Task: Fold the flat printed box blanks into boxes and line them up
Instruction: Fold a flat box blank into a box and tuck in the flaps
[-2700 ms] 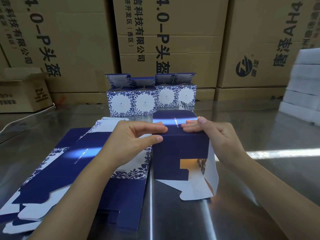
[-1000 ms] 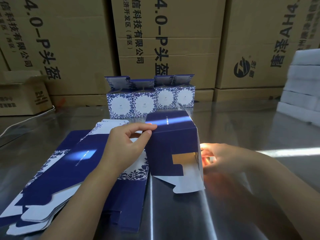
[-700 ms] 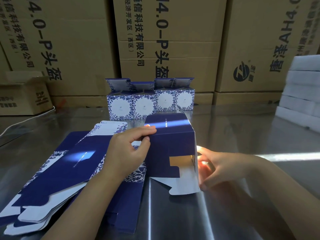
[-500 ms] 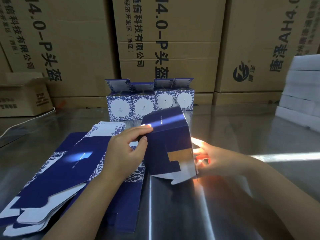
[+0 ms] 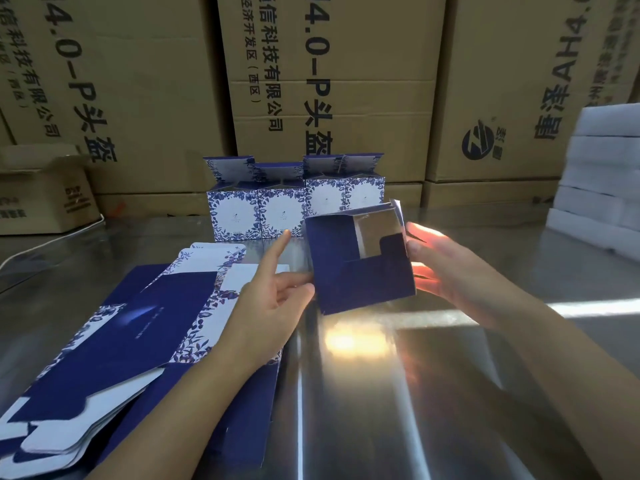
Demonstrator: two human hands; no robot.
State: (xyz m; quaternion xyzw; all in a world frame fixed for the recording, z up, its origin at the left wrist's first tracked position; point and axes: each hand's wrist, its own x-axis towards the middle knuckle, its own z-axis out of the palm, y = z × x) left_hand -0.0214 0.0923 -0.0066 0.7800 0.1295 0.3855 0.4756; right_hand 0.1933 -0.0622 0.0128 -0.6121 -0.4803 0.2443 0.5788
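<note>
Flat navy-and-white card blanks [image 5: 166,317] are stacked handy front-left of the row of four folded floral boxes [image 5: 284,213]. Before that row, a half-folded navy card box [image 5: 367,285] is tipped for flap-tucking, steadied between left hand [image 5: 273,306] and right hand [image 5: 450,271], fingers outstretched.

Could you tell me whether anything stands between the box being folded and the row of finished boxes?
Nothing visible does. The half-folded box, held between left hand and right hand, is just in front of the finished boxes, at their right end, and only bare steel table shows beside it.
</note>
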